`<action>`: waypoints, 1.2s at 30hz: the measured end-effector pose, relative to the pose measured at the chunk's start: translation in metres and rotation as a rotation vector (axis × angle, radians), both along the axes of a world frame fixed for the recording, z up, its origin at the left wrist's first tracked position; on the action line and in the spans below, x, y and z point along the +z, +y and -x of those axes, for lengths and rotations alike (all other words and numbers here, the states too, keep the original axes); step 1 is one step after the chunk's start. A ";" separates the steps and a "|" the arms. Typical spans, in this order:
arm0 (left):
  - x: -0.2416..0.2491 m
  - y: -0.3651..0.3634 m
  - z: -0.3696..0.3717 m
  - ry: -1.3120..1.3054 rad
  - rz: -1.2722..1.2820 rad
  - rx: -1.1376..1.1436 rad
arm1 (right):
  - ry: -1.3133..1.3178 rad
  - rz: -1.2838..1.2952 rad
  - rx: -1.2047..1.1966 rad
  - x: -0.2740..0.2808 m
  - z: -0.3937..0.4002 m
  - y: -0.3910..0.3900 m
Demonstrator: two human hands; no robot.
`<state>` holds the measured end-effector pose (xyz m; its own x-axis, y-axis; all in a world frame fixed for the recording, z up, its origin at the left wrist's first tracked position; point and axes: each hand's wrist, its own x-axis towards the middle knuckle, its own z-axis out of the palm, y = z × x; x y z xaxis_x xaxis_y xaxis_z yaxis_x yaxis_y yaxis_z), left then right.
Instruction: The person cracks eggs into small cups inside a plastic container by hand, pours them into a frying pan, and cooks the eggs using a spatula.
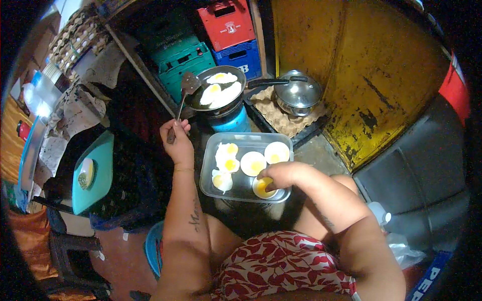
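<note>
My left hand (176,136) is closed around the handle of a metal spatula (190,83), whose blade rests over the left rim of a black frying pan (243,80). Eggs (225,94) with white edges and yellow yolks lie in the pan. In front of me is a clear plastic container (246,137). Fried-looking eggs (230,165) lie in its left half, and small white bowls (252,164) with yellow yolks stand in its right half. My right hand (281,174) grips the rim of the nearest bowl (261,193); some of its fingers are hidden.
The pan sits on a burner above a blue gas canister (231,124). A lidded pot (298,93) stands on an egg carton tray (271,118) at the right. Stacked crates (228,25) are behind. A turquoise tray (98,188) lies at left, and egg trays (75,37) are piled upper left.
</note>
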<state>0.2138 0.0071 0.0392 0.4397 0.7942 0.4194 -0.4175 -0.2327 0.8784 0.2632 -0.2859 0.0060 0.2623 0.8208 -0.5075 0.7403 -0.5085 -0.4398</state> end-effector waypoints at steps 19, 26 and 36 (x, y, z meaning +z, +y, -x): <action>-0.002 0.009 0.003 -0.035 0.080 -0.017 | -0.023 -0.030 0.016 0.002 0.002 0.000; -0.005 0.005 -0.002 -0.004 0.064 -0.007 | -0.004 0.023 0.006 0.010 0.004 0.001; -0.010 0.016 0.004 -0.007 0.017 0.006 | -0.004 0.021 0.006 0.003 0.002 0.002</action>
